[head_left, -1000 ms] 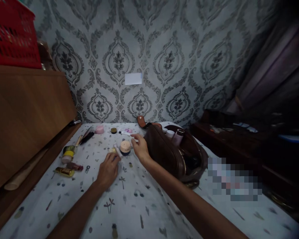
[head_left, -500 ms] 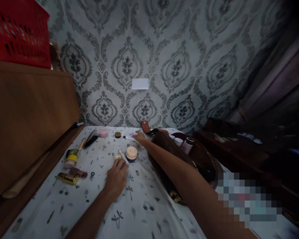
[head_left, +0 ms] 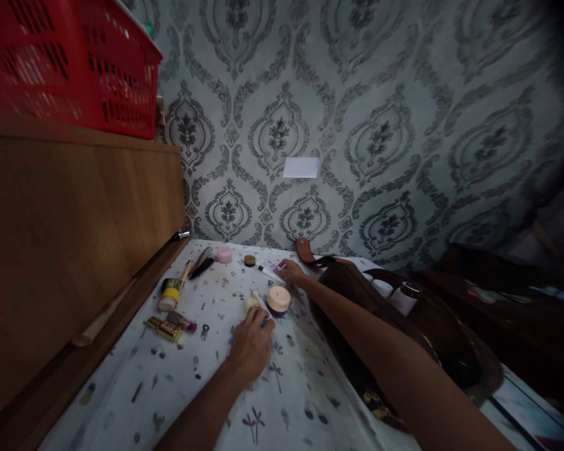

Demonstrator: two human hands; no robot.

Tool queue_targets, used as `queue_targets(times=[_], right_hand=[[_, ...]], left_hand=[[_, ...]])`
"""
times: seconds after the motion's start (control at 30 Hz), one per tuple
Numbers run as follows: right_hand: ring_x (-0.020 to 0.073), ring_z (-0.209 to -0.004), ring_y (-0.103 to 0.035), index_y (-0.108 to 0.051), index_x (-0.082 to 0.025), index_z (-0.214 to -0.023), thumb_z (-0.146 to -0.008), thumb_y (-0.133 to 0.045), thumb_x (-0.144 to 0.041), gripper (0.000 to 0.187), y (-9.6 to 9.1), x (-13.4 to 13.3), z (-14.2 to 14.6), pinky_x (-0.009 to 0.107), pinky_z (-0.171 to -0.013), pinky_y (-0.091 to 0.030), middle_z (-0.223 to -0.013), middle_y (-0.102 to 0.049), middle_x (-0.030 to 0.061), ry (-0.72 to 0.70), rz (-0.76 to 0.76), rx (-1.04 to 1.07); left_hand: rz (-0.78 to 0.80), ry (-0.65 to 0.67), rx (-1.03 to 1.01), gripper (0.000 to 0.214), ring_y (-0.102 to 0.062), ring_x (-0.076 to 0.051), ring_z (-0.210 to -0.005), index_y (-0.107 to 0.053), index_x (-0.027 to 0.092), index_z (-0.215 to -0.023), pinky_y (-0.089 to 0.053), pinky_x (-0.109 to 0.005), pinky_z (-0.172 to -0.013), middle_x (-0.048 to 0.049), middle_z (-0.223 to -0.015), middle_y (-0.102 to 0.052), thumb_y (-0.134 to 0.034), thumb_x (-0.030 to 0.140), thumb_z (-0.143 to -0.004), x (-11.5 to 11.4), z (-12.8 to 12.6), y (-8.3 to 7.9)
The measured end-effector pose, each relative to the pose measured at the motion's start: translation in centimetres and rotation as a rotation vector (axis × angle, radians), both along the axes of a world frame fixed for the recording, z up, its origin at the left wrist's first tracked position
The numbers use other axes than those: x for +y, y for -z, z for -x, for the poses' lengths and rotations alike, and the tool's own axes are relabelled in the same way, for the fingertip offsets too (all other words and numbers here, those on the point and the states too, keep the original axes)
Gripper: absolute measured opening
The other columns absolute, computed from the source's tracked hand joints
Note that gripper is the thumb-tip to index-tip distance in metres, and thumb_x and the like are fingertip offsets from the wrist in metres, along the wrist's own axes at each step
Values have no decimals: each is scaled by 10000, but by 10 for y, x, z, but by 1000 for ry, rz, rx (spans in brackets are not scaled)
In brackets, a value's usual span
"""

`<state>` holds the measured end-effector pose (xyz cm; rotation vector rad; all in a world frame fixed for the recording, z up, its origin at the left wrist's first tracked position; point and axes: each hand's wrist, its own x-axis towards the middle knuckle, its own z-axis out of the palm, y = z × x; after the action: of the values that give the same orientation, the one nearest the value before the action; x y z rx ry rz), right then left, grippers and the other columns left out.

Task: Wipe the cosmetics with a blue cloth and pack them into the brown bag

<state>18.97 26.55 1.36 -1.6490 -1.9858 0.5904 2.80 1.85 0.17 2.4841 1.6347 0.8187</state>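
My left hand [head_left: 252, 341] rests on the printed sheet [head_left: 282, 401], fingers curled around a small white tube [head_left: 258, 301] beside a round peach-lidded jar [head_left: 279, 300]. My right hand [head_left: 292, 274] reaches farther back, fingers closed on a thin white tube with a dark cap [head_left: 269, 271]. To the right lies an open brown leather bag [head_left: 404, 332] with white-capped bottles [head_left: 407, 297] inside.
Loose cosmetics lie at the left: a yellow-banded bottle [head_left: 170, 294], a gold tube [head_left: 164, 328], brushes [head_left: 198, 264], a pink jar [head_left: 224, 254], a small dark jar [head_left: 249, 260]. A wooden headboard [head_left: 75, 238] carries a red basket [head_left: 70, 62]. Patterned wallpaper rises behind.
My right hand has reached back from beside the peach jar to the thin tube near the wall. The left hand stayed on the small tube. The camera shifted left.
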Motion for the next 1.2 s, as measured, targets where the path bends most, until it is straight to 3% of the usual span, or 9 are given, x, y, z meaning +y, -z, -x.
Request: queue_targets(times=[0.27, 0.43, 0.53, 0.67, 0.9, 1.2], right_hand=[[206, -971, -651, -607, -146, -1183, -945, -608, -337, 306, -8, -19, 6, 397, -824, -568, -1157, -640, 84, -167, 298, 145], [163, -681, -672, -677, -117, -899, -717, -828, -324, 314, -25, -37, 22, 263, -627, -561, -751, -698, 30, -307, 393, 310], [167, -619, -678, -678, -125, -842, -602, -884, -357, 392, -37, -46, 33, 276, -610, -576, -689, -695, 22, -364, 415, 414], [172, -608, -687, -662, -141, -799, -546, -907, -350, 410, -48, -58, 44, 305, -635, -600, -660, -681, 17, -368, 367, 532], [112, -549, -621, -627, -172, -810, -573, -880, -401, 415, -49, -93, 57, 257, -570, -574, -689, -615, -20, -257, 118, 700], [185, -722, -661, -640, -182, -980, -708, -763, -519, 450, -32, -203, 28, 304, -638, -558, -860, -670, 41, -135, -93, 806]], left_hand=[[9, 1, 49, 221, -483, -237, -1160, -598, 211, -996, -543, -347, -825, -70, -1163, -575, -512, 71, -848, -1, 1, -3], [34, 6, 43, 222, -483, -237, -1157, -600, 215, -1000, -546, -339, -807, -66, -1158, -581, -521, 78, -845, -2, 2, -5], [33, 11, 49, 205, -485, -238, -1153, -597, 212, -997, -554, -339, -791, -64, -1145, -577, -513, 86, -858, -3, 4, -6], [21, 6, 62, 212, -487, -237, -1152, -611, 207, -1008, -564, -336, -779, -75, -1137, -581, -505, 94, -864, -4, 4, -8], [14, -6, 77, 245, -484, -246, -1187, -632, 208, -1035, -584, -347, -774, -80, -1175, -594, -513, 92, -854, -4, 5, -6], [-31, -97, 86, 333, -444, -272, -1232, -627, 191, -1112, -584, -378, -822, -106, -1266, -557, -494, 44, -844, 7, 18, 0]])
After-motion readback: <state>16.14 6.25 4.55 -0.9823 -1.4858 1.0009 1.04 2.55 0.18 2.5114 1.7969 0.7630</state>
